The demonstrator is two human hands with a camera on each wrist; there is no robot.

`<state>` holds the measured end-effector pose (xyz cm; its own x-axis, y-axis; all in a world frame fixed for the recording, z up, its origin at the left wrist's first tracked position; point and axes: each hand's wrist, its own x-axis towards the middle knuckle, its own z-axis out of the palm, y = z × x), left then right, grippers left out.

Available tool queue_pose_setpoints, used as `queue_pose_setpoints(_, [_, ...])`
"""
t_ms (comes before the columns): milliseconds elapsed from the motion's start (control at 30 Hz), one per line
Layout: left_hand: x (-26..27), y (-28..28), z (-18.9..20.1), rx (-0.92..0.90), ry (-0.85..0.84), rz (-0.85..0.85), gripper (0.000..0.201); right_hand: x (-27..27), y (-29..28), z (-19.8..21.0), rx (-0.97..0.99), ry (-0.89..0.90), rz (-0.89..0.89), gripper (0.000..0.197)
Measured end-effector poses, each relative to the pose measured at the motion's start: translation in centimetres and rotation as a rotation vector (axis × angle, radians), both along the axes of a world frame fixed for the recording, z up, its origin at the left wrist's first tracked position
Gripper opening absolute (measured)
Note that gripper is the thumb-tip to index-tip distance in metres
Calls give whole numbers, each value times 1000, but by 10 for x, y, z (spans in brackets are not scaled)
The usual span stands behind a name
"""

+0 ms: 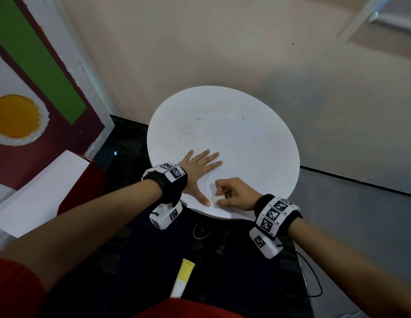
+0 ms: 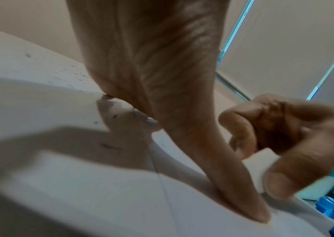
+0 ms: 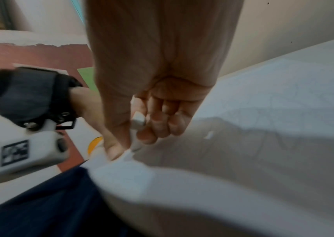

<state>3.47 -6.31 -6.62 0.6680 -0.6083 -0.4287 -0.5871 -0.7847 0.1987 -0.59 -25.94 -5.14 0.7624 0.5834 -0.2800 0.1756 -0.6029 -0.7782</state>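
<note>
At the near edge of the round white surface [image 1: 245, 134], my right hand [image 1: 234, 193] pinches a small white eraser [image 1: 218, 199]. The thumb and curled fingers [image 3: 158, 121] are clamped round it, and its lower end is down at the surface. My left hand [image 1: 197, 171] lies flat just to the left, palm down. Its fingers are straight and spread and grasp nothing, and the thumb [image 1: 203, 199] stretches along the near edge.

In the head view the eraser's long axis runs roughly along that edge, with its free end pointing left at the thumb tip. The two sit just beside each other; I cannot tell whether they touch.

I judge the work to be rubbing at this spot, with the right hand doing it and the left only bracing. A stroke to the left would meet the thumb at once, so the room to move lies to the right and toward the far edge. Faint grey marks [image 1: 183, 134] lie well apart, toward the far left edge. A yellow tube [image 1: 182, 278] rests on my lap, below the near edge.
</note>
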Motion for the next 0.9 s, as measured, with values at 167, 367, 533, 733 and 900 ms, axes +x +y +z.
queue_pose_setpoints(167, [0, 0, 0, -18, 8, 2, 132, 17, -5, 1, 29, -49, -144, 28])
queue_pose_setpoints(367, [1, 0, 0, -12, 1, -4, 132, 24, -4, 3, 20, -13, -126, 20])
queue_pose_setpoints(533, [1, -1, 0, 15, -6, -1, 132, 12, -3, 5, -97, 60, 114, 28])
queue_pose_setpoints(733, [0, -1, 0, -1, 0, 4, 132, 11, -7, -2, 14, 29, -34, 27])
queue_pose_setpoints(900, [0, 0, 0, -36, 4, 11, 138, 31, -7, 3, 2, -57, -188, 26])
